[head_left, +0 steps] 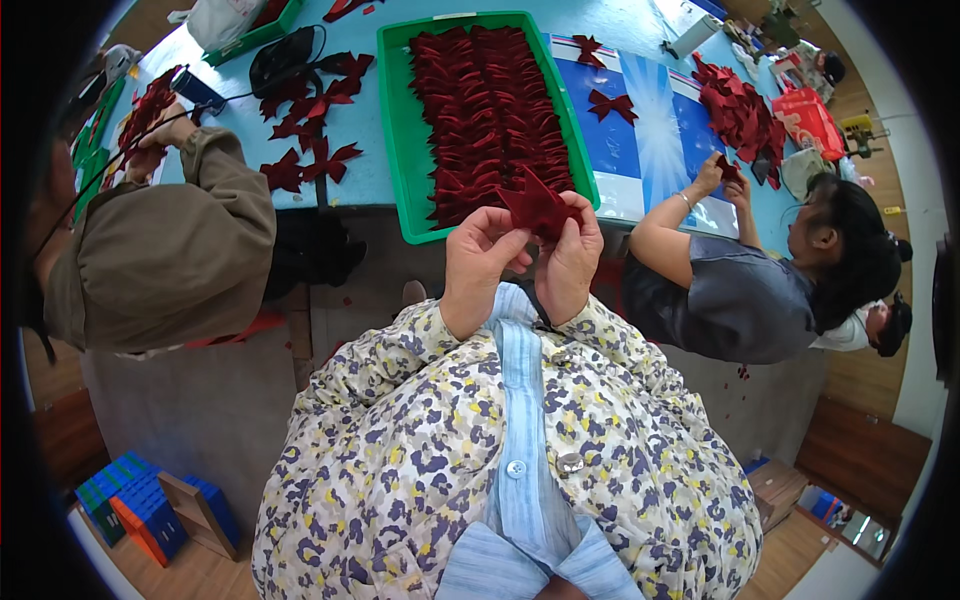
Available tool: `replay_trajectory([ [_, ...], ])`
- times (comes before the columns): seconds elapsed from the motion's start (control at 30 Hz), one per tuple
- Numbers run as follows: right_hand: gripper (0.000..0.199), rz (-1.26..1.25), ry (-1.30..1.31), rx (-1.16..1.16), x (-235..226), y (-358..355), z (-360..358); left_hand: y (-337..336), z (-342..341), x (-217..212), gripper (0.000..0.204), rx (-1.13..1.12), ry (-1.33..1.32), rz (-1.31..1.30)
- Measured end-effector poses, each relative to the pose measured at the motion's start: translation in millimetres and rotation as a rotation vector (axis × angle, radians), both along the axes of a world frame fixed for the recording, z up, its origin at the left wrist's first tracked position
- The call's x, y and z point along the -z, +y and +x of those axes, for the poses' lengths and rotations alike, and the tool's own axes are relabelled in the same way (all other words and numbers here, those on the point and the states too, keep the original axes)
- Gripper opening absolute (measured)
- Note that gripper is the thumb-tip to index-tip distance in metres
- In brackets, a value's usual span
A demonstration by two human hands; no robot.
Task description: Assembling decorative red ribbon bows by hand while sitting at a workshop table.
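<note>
Between my two hands, at the near end of a green tray, I hold a dark red fabric bow, one of its pointed ends sticking up. The fingers of my left hand pinch its left side. My right hand grips the other side, thumb in front. Fingers hide much of the bow's middle. Rows of similar red bows fill the tray just beyond my hands.
Loose bows lie left of the tray on the light blue table. Two bows rest on a blue-and-white sheet; a red heap lies beyond. Co-workers sit on both sides: an olive sleeve left, a grey top right.
</note>
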State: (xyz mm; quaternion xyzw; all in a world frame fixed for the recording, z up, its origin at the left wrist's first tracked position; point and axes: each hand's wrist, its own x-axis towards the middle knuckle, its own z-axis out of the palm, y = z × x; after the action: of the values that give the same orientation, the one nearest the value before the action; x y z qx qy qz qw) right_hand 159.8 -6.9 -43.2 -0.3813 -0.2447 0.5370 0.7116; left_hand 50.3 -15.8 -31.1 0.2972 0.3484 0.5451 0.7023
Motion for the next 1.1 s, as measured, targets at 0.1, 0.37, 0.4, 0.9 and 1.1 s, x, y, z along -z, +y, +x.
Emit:
replay_trajectory([
  [0.1, 0.029, 0.000, -0.214, 0.066, -10, 6, 18, 9, 22, -9, 0.008, -0.026, -0.003, -0.056],
  [0.37, 0.036, 0.254, -0.441, 0.119, -62, 30, 105, 34, 119, -61, 0.006, -0.118, 0.001, 0.065],
  [0.4, 0.036, 0.290, -0.438, 0.114, -67, 31, 111, 36, 126, -67, 0.007, -0.123, -0.001, 0.065],
  [0.9, 0.040, 0.377, -0.497, 0.142, -80, 65, 115, 66, 135, -67, 0.017, -0.161, -0.127, 0.140],
  [1.1, 0.038, 0.312, -0.480, 0.164, -64, 63, 57, 63, 84, -46, 0.014, -0.188, -0.126, 0.088],
])
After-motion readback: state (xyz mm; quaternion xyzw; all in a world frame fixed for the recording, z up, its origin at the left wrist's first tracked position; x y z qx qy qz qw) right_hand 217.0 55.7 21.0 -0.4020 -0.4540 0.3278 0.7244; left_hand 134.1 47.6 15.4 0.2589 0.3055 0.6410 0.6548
